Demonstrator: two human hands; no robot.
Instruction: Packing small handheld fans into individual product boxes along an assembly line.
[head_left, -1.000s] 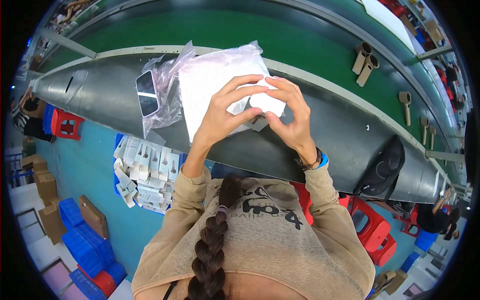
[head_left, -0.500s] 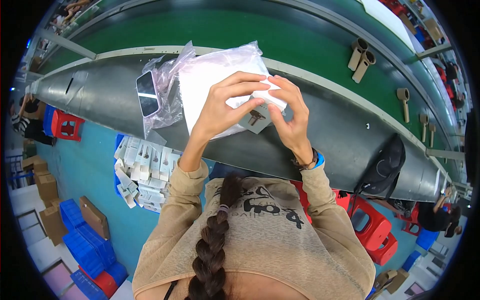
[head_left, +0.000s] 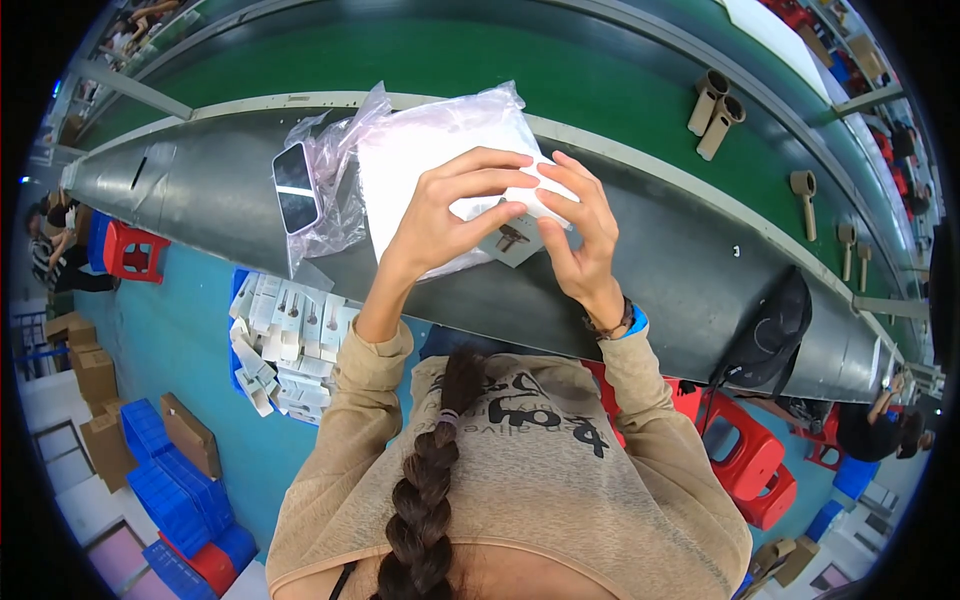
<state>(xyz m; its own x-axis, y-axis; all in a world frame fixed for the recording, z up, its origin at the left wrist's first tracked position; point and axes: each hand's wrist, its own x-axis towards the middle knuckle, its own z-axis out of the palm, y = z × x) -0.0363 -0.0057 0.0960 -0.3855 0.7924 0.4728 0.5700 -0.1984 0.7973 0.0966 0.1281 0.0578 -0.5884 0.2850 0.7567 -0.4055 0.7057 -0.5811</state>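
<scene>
Both my hands on a small white box above the grey table.

My left hand [head_left: 450, 215] and right hand [head_left: 580, 235] each have a closed grip on the small white box [head_left: 520, 225], held over the plastic-wrapped white stack [head_left: 420, 160]; a phone [head_left: 296, 187] lies just beside the stack.
</scene>
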